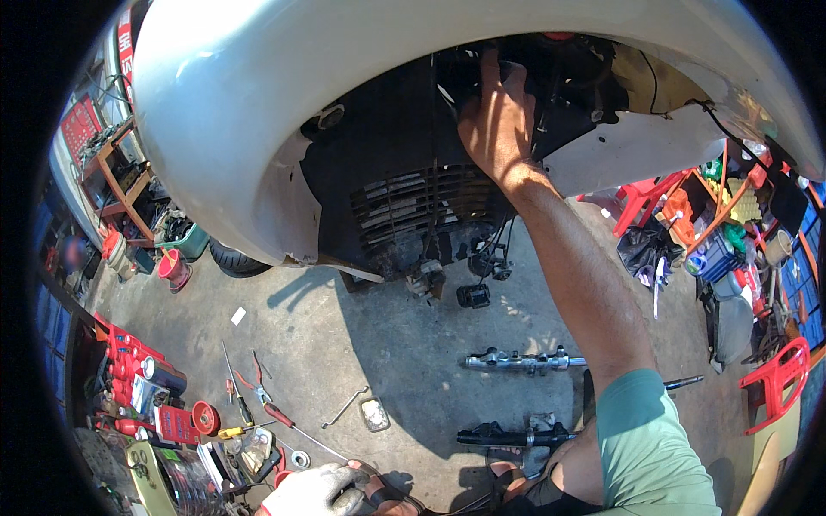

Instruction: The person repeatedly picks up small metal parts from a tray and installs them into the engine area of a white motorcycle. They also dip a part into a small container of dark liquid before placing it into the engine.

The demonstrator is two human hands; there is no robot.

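Observation:
My bare right hand [499, 129] reaches up into the dark opening beneath a glossy pale vehicle body panel [232, 95]. Two fingers are stretched upward against the black inner panel [383, 142]; shadow covers their tips, and no held thing shows. Below that hand is a slotted grille [413, 206], with dark cables hanging beside it. My left hand [318, 492], in a white glove, is low at the bottom edge with its fingers curled. What it holds, if anything, is hidden. A red-handled screwdriver [280, 416] lies close by, its shaft pointing toward the glove.
Pliers [261, 391], a bent metal rod [344, 407] and a small tray [374, 414] lie on the concrete. Two fork-like tubes [525, 361] rest near my legs. Red bottles [125, 370] crowd the left; a red plastic chair [777, 383] stands right.

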